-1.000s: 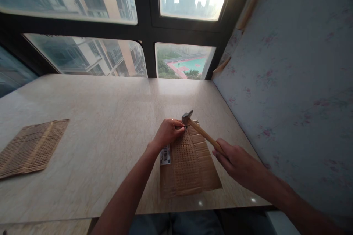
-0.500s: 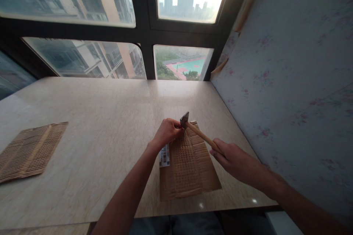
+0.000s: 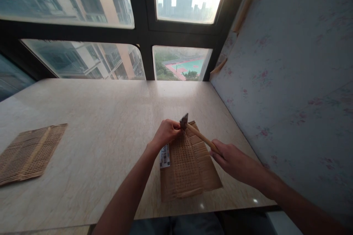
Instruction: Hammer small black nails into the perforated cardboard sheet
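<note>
A brown cardboard piece (image 3: 190,169), covered with rows of small holes and bearing a white barcode label (image 3: 164,156), lies on the marble table near its front edge. My left hand (image 3: 165,134) rests on the far left of the cardboard, fingers pinched on something too small to make out. My right hand (image 3: 230,158) grips the wooden handle of a small hammer (image 3: 193,130). The metal hammer head sits right beside my left fingertips, above the cardboard's far edge.
A second perforated cardboard piece (image 3: 27,152) lies at the table's left side. A flower-patterned wall panel (image 3: 281,80) stands close along the table's right side. Dark-framed windows (image 3: 143,40) run behind the beige table (image 3: 96,117).
The hammer head has dropped slightly and turned closer to my left fingertips. The view has shifted a little; the hands stay over the same cardboard.
</note>
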Available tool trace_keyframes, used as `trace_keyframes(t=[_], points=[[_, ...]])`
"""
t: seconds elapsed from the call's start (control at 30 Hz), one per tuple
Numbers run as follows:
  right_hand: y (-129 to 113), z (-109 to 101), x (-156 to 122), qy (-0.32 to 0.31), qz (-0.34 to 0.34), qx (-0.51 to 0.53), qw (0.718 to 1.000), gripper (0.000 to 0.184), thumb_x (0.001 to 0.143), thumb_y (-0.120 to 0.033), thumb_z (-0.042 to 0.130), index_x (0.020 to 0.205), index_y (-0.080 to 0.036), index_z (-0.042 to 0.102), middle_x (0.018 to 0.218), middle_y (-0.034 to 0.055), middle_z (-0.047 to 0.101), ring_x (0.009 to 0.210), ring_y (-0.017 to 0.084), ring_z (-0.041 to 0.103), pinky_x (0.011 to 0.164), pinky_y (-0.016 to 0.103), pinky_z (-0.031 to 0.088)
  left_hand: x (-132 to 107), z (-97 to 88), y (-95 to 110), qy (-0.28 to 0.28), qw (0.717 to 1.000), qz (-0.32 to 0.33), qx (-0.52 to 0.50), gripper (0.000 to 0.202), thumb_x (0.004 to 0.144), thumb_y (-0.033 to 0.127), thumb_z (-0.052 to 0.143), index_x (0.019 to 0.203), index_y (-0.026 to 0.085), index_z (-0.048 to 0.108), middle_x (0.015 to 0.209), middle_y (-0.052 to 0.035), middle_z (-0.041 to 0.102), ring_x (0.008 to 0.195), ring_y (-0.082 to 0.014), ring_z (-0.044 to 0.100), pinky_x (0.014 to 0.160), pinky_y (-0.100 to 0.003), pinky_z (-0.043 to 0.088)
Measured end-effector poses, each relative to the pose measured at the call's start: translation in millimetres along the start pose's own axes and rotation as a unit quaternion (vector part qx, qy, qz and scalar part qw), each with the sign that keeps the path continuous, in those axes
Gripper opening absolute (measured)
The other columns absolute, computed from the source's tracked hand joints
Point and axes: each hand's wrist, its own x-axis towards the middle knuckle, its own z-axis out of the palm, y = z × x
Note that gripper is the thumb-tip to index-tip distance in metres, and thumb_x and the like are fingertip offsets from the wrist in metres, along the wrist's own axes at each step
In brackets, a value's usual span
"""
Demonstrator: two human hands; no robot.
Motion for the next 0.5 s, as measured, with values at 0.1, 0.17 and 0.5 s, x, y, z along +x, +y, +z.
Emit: trace_keyframes(t=[0.1,0.17,0.5], points=[[3,-1,-2,0.01,-0.004,0.015,1.0,0.021,0.096,-0.032,0.039,0.077,-0.023,0.04,0.065,-0.0008,0.054,0.058,0.016,0.048,0.056,0.029,0.03,0,0.2,-1,0.003,1.0,0.007,-0.023,0.017,0.072,0.021,0.063,0.069,0.012,0.077,0.068,-0.0027,0.072,0.062,-0.0138,0.061,0.056,-0.022,0.039],[4,-1,-4,0.035,-0.014,0.042,0.998,0.025,0.096,-0.037,0.04,0.075,-0.023,0.04,0.063,-0.0023,0.051,0.057,0.015,0.046,0.055,0.029,0.03,-1,0.4,0,0.007,0.999,0.01,-0.042,0.015,0.071,0.02,0.064,0.069,0.013,0.077,0.08,-0.0058,0.077,0.073,-0.017,0.068,0.062,-0.024,0.044],[-20,-6,34,0.049,0.056,0.242,0.967,0.024,0.087,-0.034,0.053,0.107,-0.021,0.056,0.053,-0.0111,0.039,0.03,0.008,0.036,0.027,0.021,0.026,-2,0.0,-4,0.018,0.998,0.023,-0.063,0.016,0.073,0.024,0.069,0.083,0.015,0.077,0.086,-0.0063,0.077,0.079,-0.0201,0.071,0.071,-0.028,0.054]])
